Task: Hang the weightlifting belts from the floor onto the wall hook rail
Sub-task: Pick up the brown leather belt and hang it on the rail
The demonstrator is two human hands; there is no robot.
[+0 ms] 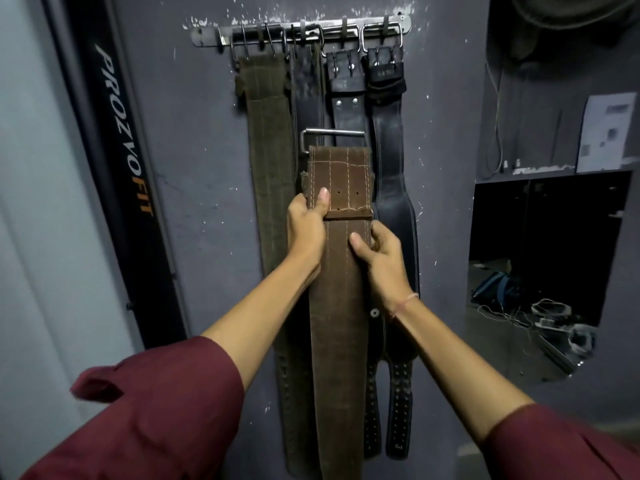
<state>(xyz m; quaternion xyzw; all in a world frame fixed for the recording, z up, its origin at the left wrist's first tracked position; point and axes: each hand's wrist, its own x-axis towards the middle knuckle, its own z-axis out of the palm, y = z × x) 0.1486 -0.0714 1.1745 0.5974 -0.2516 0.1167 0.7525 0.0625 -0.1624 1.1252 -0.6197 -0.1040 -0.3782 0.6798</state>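
Observation:
I hold a brown suede weightlifting belt [337, 306] upright in front of the wall, its metal buckle [332, 135] at the top, well below the hook rail [301, 31]. My left hand [306, 225] grips the belt's left edge near the stitched flap. My right hand [381, 254] pinches its right edge a little lower. Several belts hang from the rail: an olive one [268, 133], a dark one [306, 84], and two black leather ones [346, 91] [389, 133]. The held belt covers parts of the hanging ones.
A black PROZVOFIT machine upright [121, 161] leans along the left. At the right, a dark opening [547, 254] shows cables and clutter on the floor [550, 313]. A paper notice [606, 133] is stuck on the wall at the upper right.

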